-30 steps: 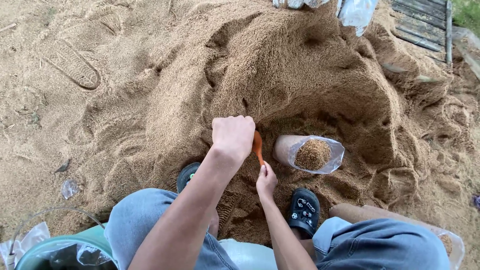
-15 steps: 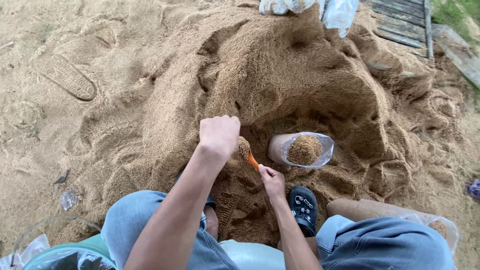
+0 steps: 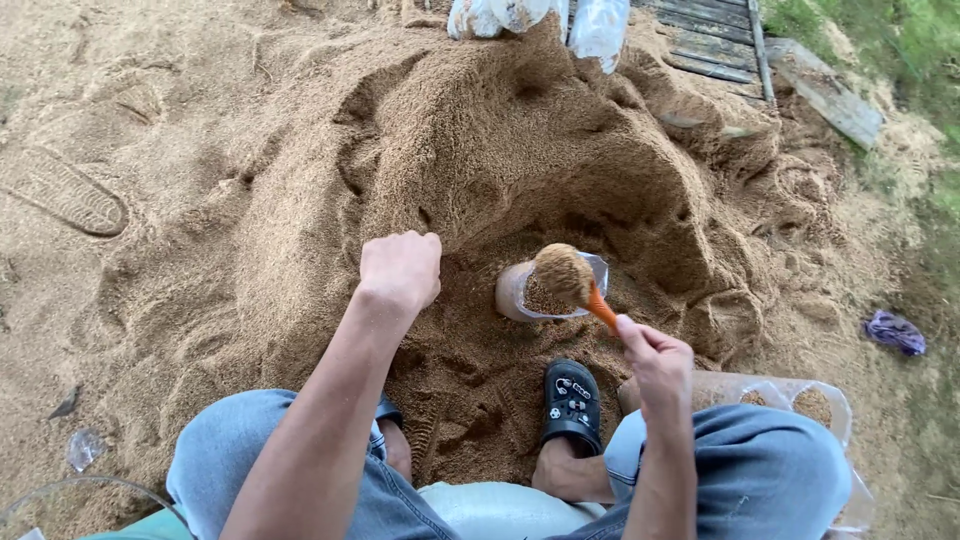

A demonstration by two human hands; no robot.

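Observation:
My right hand (image 3: pixel 655 355) grips the orange handle of a small scoop (image 3: pixel 575 280). The scoop is heaped with brown sawdust and hangs over the mouth of a clear plastic bag (image 3: pixel 515 292) that stands partly filled at the foot of the sawdust pile (image 3: pixel 480 130). My left hand (image 3: pixel 400 270) is a closed fist resting against the pile, to the left of the bag, with nothing visible in it. I am squatting, with my knees in blue jeans at the bottom of the view.
A black clog (image 3: pixel 570 405) on my right foot sits just below the bag. A filled clear bag (image 3: pixel 800 400) lies by my right knee. More plastic bags (image 3: pixel 540 15) top the pile. Wooden planks (image 3: pixel 740 45) and grass lie at the upper right, a purple rag (image 3: pixel 895 332) at right.
My right hand lifted the loaded scoop from the pile and swung it right, over the bag's mouth. My left fist stayed against the pile.

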